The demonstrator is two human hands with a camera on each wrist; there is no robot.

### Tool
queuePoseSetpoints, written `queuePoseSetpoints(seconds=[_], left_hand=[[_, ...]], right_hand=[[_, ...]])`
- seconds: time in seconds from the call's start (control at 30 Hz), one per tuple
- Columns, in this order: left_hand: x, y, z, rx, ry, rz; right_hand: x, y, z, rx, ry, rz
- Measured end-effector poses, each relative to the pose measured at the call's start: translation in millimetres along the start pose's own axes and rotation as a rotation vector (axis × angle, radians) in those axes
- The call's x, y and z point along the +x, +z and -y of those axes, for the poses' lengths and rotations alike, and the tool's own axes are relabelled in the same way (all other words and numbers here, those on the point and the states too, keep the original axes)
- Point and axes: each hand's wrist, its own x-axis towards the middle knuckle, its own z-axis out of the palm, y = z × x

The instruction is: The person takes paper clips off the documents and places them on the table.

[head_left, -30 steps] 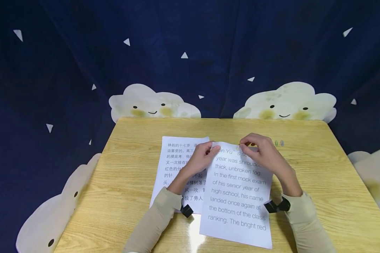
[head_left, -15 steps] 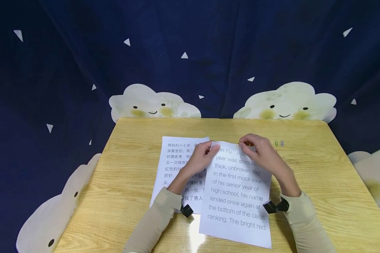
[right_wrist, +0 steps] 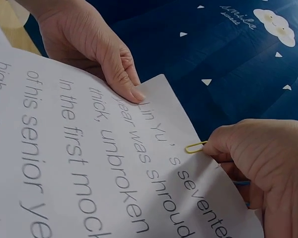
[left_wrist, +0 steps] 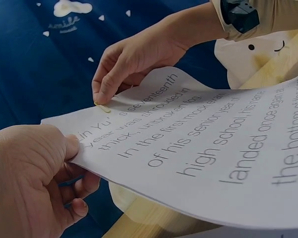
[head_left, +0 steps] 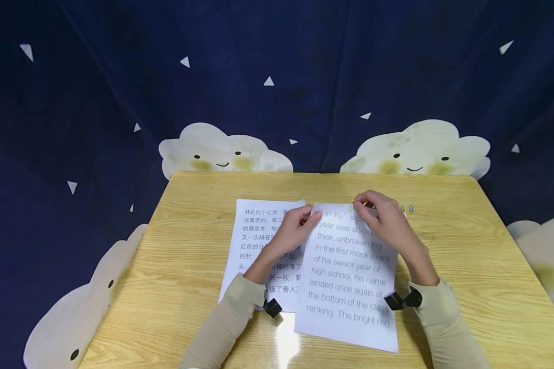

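Observation:
A white sheet printed with large English text [head_left: 343, 287] is held up by its top edge in the head view. My left hand [head_left: 296, 227] pinches its top left corner, thumb on the printed side. At the top edge, my right hand [head_left: 388, 220] pinches a yellow paper clip [right_wrist: 193, 148], whose looped end lies over the print near the first line. In the right wrist view a bit of blue [right_wrist: 242, 183] shows among the curled fingers of that hand. The sheet bows between the hands in the left wrist view.
Beneath the left forearm lies a second white sheet with Chinese text [head_left: 251, 256], partly covered by the held one. A green paper clip [head_left: 402, 208] and a purple one [head_left: 411, 209] lie beyond the right hand on the wooden table [head_left: 175, 246]. A dark blue curtain [head_left: 277, 41] hangs behind.
The held sheet has shifted slightly up and right, its lower edge rising in the head view. My right hand has moved a little the same way with the yellow paper clip.

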Motion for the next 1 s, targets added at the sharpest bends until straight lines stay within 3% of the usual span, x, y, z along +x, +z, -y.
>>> queuePoseSetpoints(seconds=[0.6,1.0], left_hand=[[0.4,0.7,-4.2,0.036,-0.035,0.001],[-1.0,-0.1,-2.3,0.028,-0.031,0.003]], right_hand=[[0.7,-3.3,0.9,0.042,0.029,-0.081],[0.6,-4.7,-2.6,0.073,0.03,-0.068]])
